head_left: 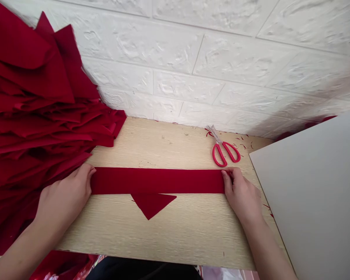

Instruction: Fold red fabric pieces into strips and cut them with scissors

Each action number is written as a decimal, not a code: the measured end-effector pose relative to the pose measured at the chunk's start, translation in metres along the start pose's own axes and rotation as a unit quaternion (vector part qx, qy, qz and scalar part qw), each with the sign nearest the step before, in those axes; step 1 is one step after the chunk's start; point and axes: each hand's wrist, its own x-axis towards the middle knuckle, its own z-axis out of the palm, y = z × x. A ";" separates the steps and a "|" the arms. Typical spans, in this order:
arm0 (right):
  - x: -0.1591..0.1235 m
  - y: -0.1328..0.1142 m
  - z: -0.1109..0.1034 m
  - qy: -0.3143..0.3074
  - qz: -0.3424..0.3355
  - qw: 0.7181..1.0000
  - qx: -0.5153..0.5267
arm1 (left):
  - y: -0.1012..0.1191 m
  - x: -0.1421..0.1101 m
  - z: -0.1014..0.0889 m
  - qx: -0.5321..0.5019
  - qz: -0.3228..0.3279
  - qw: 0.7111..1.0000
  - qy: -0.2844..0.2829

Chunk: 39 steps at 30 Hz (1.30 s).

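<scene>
Red fabric strip (157, 181) stretched straight across wooden tabletop (163, 233). Left hand (66, 192) pinches one end, right hand (245, 194) the other — fingers closed on cloth. Even pull should hold edges parallel; triangular red piece (153, 205) at near edge — best kept clear.

The head view looks forward and down at the nearby tabletop (192, 229) and wall (175, 46).

Red strip (157, 181), right end partly behind right grip (244, 194)
</scene>
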 end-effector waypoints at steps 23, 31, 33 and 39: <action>0.001 -0.007 -0.002 -0.036 0.049 0.998 0.010 | 0.001 0.009 -0.014 0.009 -0.001 0.999 -0.040; 0.000 -0.016 -0.012 -0.064 0.059 0.996 -0.023 | 0.002 0.003 -0.017 0.045 0.008 0.999 -0.015; -0.001 -0.018 -0.014 -0.067 0.059 0.996 -0.025 | 0.002 0.004 -0.015 0.047 0.017 0.999 -0.010; -0.001 -0.022 -0.017 -0.081 0.074 0.993 -0.049 | 0.002 0.006 -0.012 0.029 0.034 0.999 -0.008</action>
